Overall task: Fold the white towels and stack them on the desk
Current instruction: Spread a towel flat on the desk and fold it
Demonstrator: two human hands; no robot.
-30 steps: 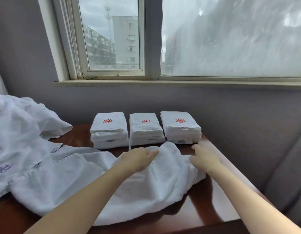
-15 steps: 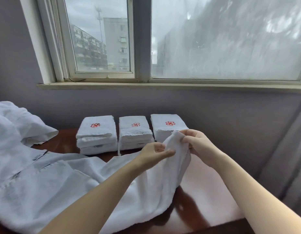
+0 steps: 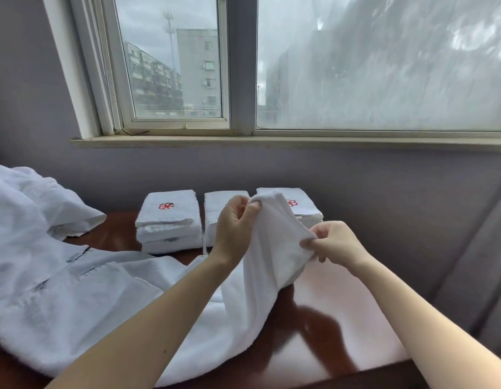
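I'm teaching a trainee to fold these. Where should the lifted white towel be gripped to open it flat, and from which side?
Along its raised top edge, each hand from its own side: the towel hangs from there, its rest trailing onto the desk. The left hand and right hand pinch that edge close together; sliding them apart toward the corners would likely spread it.

I see soft grey daylight from the window point(image 3: 170, 66), pale glare on the glossy desk point(image 3: 341, 304), a dark shadow beside it, right pane point(image 3: 384, 66) hazy, wide-angle bending at the edges, slight softness overall
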